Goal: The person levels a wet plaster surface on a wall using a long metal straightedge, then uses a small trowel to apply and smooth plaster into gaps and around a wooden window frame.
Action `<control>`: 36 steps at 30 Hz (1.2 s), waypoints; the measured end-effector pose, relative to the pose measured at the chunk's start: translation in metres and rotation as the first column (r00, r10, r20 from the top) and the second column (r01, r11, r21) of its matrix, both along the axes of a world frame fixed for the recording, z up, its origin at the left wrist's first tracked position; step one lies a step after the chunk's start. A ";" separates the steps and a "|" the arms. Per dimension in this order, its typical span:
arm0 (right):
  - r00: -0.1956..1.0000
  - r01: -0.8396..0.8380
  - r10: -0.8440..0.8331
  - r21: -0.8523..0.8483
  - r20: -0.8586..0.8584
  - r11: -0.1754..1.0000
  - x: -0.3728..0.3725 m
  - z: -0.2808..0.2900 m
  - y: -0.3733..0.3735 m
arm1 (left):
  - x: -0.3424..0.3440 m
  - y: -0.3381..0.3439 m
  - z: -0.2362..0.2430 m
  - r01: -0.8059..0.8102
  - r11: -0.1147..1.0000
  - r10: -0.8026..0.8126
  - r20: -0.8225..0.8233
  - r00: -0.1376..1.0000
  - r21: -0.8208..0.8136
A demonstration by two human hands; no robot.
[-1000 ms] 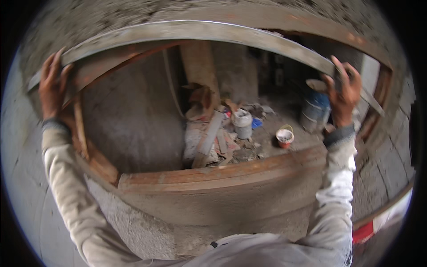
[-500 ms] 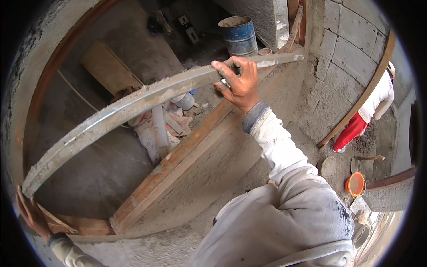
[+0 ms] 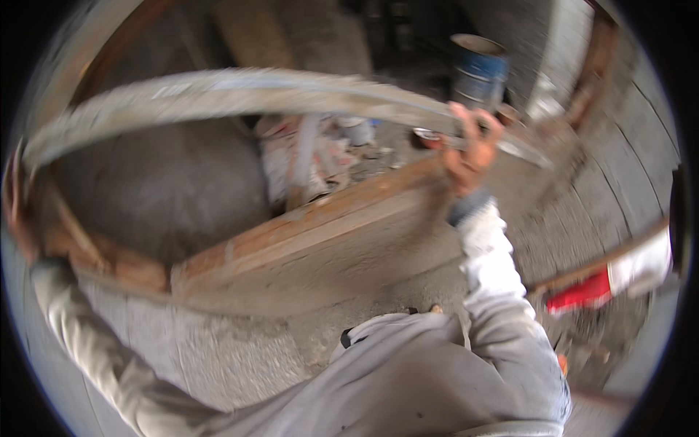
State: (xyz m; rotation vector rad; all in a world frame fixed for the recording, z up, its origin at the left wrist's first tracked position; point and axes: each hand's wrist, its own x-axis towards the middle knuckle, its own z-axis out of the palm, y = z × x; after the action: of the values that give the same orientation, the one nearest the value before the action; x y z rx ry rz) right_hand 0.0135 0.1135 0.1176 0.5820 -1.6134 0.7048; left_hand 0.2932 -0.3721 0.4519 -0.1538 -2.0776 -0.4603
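Observation:
A long, mortar-caked screed straightedge (image 3: 240, 91) spans the wooden-framed opening and looks bowed in the fisheye picture. Near its right end, my right hand (image 3: 473, 149) grips it, thumb and fingers closed round the bar. At the far left end is my left hand (image 3: 20, 211), holding the tip with its fingers pointing up along it. Motion smears this hand and the rim of the picture partly cuts it off. Below the bar runs the wooden sill (image 3: 313, 218) of the opening, with rough plaster beneath it.
Beyond the opening stand a blue drum (image 3: 479, 73) and a heap of torn sacks and rubble (image 3: 320, 156). At right, a co-worker in red trousers (image 3: 582, 291) is near the block wall (image 3: 633, 160). A wooden edge runs beside that person.
My view has turned, shifting the drum and sill right. My right hand and the straightedge's right end now sit farther right and lower; the left end sits higher. Both hands remain on it.

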 end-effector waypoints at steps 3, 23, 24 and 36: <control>0.996 0.065 -0.058 0.103 -0.074 0.993 0.003 -0.025 0.016 | -0.032 0.013 -0.042 -0.576 0.493 0.273 -0.512 0.814 -0.652; 0.980 -0.197 0.196 0.023 0.047 0.980 0.050 -0.054 -0.058 | 0.014 -0.008 -0.063 -0.703 0.336 0.424 -0.565 0.707 -0.627; 0.978 -0.195 0.191 0.035 0.086 0.980 0.050 -0.048 -0.063 | 0.016 -0.017 -0.036 -0.732 0.277 0.425 -0.603 0.674 -0.623; 0.992 -0.126 0.121 0.102 0.047 0.987 0.075 -0.068 -0.054 | 0.030 -0.003 -0.075 -0.682 0.404 0.524 -0.457 0.719 -0.610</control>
State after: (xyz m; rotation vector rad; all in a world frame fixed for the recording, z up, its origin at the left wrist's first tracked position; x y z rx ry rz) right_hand 0.0885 0.0591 0.0492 0.7540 -1.6699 0.7297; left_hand 0.3237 -0.3749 0.3771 0.0972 -1.8231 0.8900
